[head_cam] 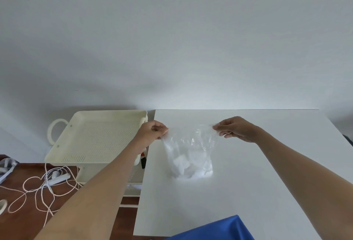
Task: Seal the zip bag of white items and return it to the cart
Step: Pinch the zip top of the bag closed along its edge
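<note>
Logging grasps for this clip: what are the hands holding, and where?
Both hold the clear plastic zip bag: left hand and right hand pinch opposite top corners.

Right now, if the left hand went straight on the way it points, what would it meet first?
Probably the right hand: the left hand points rightward along the zip bag top they both pinch. Depth is unclear.

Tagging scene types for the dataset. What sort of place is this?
Likely a home room or small office used as a workspace: a plain white table against a bare wall, a cream cart beside it, and a power strip with loose cord on the wood floor.
</note>
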The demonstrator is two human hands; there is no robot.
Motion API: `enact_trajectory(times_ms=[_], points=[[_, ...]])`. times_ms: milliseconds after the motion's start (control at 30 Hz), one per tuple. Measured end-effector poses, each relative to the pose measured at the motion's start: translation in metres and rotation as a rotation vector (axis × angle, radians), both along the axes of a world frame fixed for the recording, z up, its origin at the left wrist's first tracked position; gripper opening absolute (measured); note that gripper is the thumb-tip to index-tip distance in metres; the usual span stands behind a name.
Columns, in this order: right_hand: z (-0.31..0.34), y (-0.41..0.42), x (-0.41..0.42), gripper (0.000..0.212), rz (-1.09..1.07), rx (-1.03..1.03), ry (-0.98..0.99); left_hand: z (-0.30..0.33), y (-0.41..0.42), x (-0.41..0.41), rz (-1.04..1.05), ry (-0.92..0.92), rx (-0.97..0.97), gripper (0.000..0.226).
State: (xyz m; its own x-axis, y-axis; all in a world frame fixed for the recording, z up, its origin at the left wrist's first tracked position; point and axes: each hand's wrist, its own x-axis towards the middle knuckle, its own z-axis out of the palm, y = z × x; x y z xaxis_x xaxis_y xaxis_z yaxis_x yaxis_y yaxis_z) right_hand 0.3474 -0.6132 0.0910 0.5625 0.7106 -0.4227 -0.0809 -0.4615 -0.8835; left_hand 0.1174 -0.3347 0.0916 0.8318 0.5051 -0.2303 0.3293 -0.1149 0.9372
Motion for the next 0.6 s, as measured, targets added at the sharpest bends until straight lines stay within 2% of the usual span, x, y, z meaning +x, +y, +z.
enact_trajectory(times_ms=[100, 233, 433, 600], points=[[-0.003, -0.002, -0.003, 0.024, -0.076, 0.061, -0.044, -0.004, 0.002, -0.002, 0.026, -0.013, -0.093, 0.031], [-0.003, 0.002, -0.004, 0.034, -0.144, 0.129, -0.097, -0.006, 0.010, -0.005, 0.020, 0.041, -0.115, 0.032], [-0.012, 0.003, -0.009, 0.028, -0.162, 0.152, -0.055, -0.011, 0.011, -0.005, 0.147, -0.009, -0.095, 0.023], [-0.017, -0.001, -0.012, 0.041, -0.191, 0.161, -0.008, -0.010, 0.012, -0.004, 0.170, -0.080, -0.118, 0.021]])
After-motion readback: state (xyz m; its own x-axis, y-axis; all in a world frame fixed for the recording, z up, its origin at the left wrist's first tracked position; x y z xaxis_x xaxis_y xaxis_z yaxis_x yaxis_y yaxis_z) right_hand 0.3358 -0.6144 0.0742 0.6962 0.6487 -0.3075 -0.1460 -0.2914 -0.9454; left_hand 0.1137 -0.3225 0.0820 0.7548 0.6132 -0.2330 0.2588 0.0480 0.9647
